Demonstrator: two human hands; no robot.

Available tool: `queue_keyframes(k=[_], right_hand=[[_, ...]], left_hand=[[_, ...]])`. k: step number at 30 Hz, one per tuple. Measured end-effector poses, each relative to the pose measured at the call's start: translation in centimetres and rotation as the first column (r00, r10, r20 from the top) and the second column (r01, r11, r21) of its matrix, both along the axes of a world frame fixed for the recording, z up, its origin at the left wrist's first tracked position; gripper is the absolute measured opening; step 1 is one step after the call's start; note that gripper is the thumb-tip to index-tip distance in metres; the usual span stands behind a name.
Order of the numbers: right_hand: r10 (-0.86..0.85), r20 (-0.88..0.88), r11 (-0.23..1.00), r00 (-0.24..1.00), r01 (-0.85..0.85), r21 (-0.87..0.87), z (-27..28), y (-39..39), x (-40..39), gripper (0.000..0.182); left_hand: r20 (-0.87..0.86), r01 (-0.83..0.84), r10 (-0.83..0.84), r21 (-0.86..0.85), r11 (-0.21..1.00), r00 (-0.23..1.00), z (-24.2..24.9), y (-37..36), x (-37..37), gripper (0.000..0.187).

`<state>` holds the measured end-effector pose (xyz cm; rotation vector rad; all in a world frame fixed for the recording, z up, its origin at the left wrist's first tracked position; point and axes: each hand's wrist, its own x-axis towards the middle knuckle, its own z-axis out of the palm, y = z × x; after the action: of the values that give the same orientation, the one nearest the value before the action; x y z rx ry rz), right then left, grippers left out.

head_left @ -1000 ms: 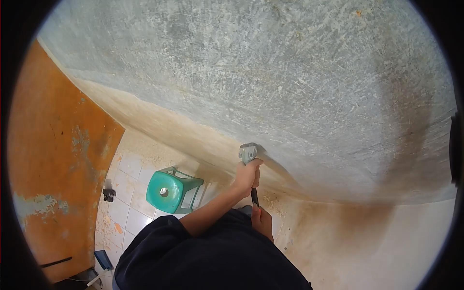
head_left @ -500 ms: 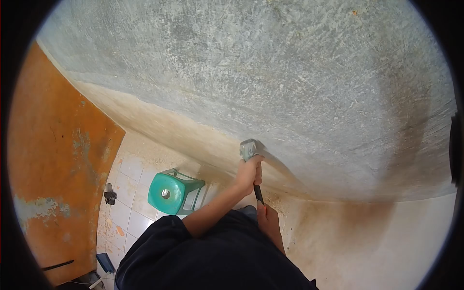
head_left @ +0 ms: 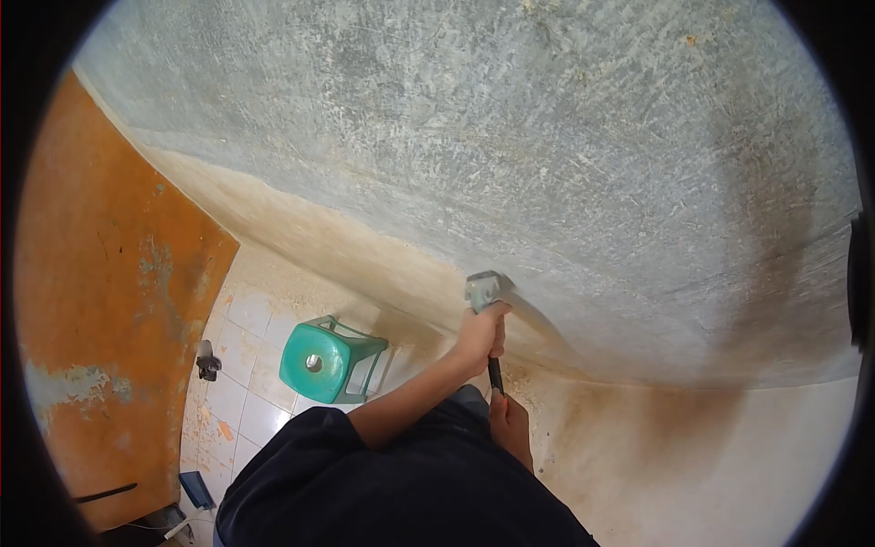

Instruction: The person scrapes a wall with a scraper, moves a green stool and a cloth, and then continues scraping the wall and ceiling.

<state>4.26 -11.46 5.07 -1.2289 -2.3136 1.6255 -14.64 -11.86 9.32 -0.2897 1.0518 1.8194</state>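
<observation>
My left hand is closed around a tool with a grey head and a slim black rear part; it looks like an angle grinder. The head is at the lower wall, by the border between its grey scraped surface and the pale band below; whether it touches cannot be made out. My right hand is closed on the lower end of the black part, close to my body. The grey wall fills the upper view, rough and streaked with pale scratches. A shadow falls right of the head.
A green plastic stool stands left of my arm on the white tiled floor, with dust and flakes around. An orange wall with peeling paint is at left. A dark object and a blue dustpan-like item lie on the floor.
The tool and both hands have shifted slightly right and down in view. Marks on the grey wall have shifted the same way. The grip of both hands looks unchanged.
</observation>
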Motion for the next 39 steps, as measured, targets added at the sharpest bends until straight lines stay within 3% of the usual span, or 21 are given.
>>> queue_keyframes(k=[2,4,5,9,11,14,22,23,27,39], right_hand=[[-0.019,0.009,1.000,1.000,0.019,-0.016,-0.2,0.3,-0.3,0.050],[0.020,-0.075,0.995,0.997,-0.012,0.098,-0.6,-0.1,-1.6,0.050],[0.049,-0.002,0.999,0.999,-0.049,0.015,-1.2,0.0,-1.4,0.048],[0.015,-0.005,0.999,1.000,-0.015,0.041,0.3,0.2,-0.6,0.048],[0.014,0.097,1.000,0.995,-0.014,0.003,0.0,0.5,0.2,0.049],[0.030,-0.008,0.999,1.000,-0.030,0.045,-0.9,-0.2,-1.1,0.050],[0.025,0.015,0.997,1.000,-0.026,0.078,-1.4,0.4,-1.0,0.049],[0.050,-0.001,0.997,0.999,-0.050,0.061,-1.6,0.2,-1.3,0.048],[0.008,0.002,0.996,1.000,-0.008,0.091,-0.3,0.2,0.1,0.048],[0.012,-0.003,0.995,1.000,-0.011,0.101,-1.2,0.4,-0.9,0.050]], left_hand=[[-0.002,0.018,-0.018,0.009,1.000,1.000,0.1,0.3,-0.3,0.042],[-0.002,-0.033,0.033,-0.014,0.999,0.999,-0.1,-0.7,-1.4,0.040],[-0.034,-0.022,0.021,-0.009,1.000,0.999,-0.7,-0.9,-1.5,0.040],[0.020,0.005,-0.005,-0.023,1.000,1.000,-0.2,0.0,0.0,0.041],[0.034,0.005,-0.005,-0.001,1.000,0.999,-0.7,-0.1,-0.2,0.041],[0.039,0.015,-0.015,0.001,1.000,0.999,-0.5,-0.8,-0.9,0.042],[0.009,0.017,-0.017,0.032,0.999,1.000,-1.2,-0.8,-1.4,0.043],[-0.040,0.007,-0.009,-0.037,0.999,0.999,-1.2,-0.7,-1.4,0.043],[0.059,0.032,-0.033,0.008,0.999,0.998,-0.5,0.3,0.1,0.043],[0.020,-0.013,0.013,0.007,1.000,1.000,-1.2,-0.9,-1.7,0.042]])
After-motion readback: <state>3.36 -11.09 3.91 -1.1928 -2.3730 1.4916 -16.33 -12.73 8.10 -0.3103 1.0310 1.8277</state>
